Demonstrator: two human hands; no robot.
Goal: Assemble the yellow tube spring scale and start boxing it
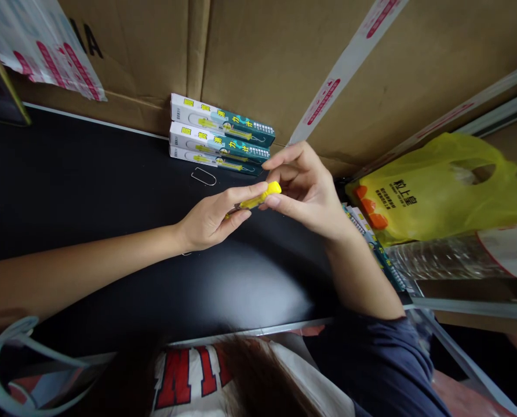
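A small yellow spring scale (255, 201) with a clear tube and a bright yellow end cap is held above the black table. My left hand (215, 217) pinches its tube between thumb and fingers, with a bit of metal showing by the fingertips. At the cap end, my right hand (306, 194) has its thumb against the lower edge and curled fingers behind. Its index finger stands raised, apart from the cap. Behind the hands lies a bent wire loop (203, 176), in front of stacked printed boxes (221, 139) picturing yellow spring scales.
Large taped cardboard (258, 52) walls the back of the black table (123, 179). At right are a yellow plastic bag (436, 191) with orange items, more printed boxes (378, 249), and a clear plastic bottle (445, 258). A dark gold-edged object (2, 87) stands at far left.
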